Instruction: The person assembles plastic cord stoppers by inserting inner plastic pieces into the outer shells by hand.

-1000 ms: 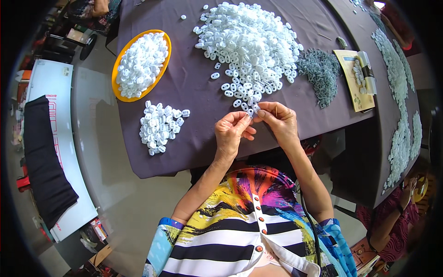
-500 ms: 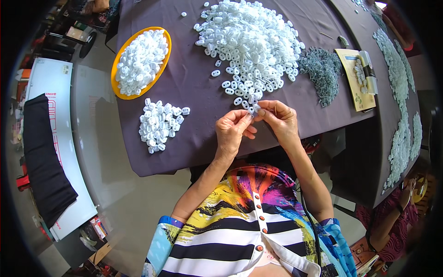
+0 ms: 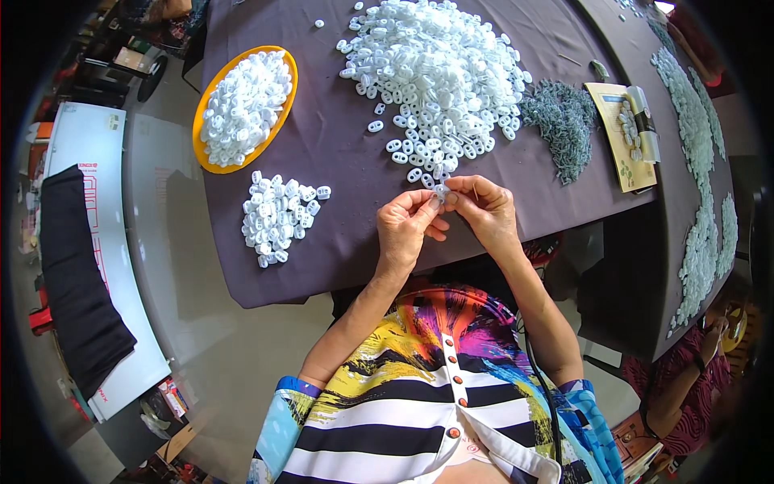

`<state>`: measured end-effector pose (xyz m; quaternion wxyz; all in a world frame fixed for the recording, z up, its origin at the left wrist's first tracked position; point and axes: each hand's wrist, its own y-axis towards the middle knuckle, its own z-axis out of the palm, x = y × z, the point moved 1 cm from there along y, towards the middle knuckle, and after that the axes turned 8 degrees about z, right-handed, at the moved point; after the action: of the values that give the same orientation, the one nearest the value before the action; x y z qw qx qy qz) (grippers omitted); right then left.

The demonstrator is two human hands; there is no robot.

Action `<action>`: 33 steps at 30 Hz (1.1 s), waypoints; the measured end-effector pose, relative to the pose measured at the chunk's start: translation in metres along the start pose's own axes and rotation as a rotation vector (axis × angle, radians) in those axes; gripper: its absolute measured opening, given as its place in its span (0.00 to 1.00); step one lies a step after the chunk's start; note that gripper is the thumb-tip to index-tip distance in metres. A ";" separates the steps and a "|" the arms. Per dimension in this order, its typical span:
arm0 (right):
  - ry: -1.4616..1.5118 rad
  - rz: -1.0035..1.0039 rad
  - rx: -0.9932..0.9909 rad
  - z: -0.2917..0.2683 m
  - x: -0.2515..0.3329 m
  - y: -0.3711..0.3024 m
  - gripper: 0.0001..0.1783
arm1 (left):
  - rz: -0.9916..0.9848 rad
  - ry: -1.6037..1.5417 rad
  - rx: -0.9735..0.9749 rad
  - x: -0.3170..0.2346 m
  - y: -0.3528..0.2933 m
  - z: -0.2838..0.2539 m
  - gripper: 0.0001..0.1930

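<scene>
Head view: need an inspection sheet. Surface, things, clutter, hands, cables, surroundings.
Surface: table under dark cloth.
Things: large pile of white two-holed pieces; smaller pile of white pieces; yellow tray, heaped with white pieces; grey heap, individual parts too small to tell.
Clutter: tan booklet with white pieces on it; stray white piece.
Hands: left hand and right hand pinch a small white piece.
Cables: dark cord down the shirt's right side.
Surroundings: another person's arm, lower right; black cloth, left.

Both hands [image 3: 402,227] pinch sm wht pc [image 3: 440,191] nr wht pile [image 3: 435,77].
</scene>
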<state>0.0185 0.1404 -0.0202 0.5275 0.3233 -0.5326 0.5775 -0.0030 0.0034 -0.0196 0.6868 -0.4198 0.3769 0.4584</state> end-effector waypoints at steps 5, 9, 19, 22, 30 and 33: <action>-0.012 0.002 0.017 0.002 0.002 -0.001 0.08 | -0.005 -0.016 -0.020 0.002 0.000 -0.001 0.06; -0.043 -0.020 0.031 0.001 0.000 -0.001 0.08 | -0.018 -0.037 -0.041 0.002 0.000 -0.001 0.06; -0.076 -0.072 0.028 0.005 0.000 -0.002 0.10 | -0.051 -0.107 -0.037 0.001 0.000 0.001 0.07; -0.088 -0.046 0.038 0.002 0.000 -0.001 0.10 | -0.061 -0.088 0.003 0.000 0.001 0.001 0.08; -0.241 0.002 0.106 -0.006 0.000 0.001 0.13 | -0.119 0.021 0.140 -0.012 0.005 -0.005 0.11; -0.293 -0.003 0.091 -0.002 0.001 -0.001 0.13 | -0.052 0.089 0.152 -0.009 0.006 -0.004 0.11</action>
<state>0.0201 0.1419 -0.0196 0.4298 0.4285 -0.5768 0.5468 -0.0114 -0.0018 -0.0143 0.7109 -0.3961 0.4297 0.3912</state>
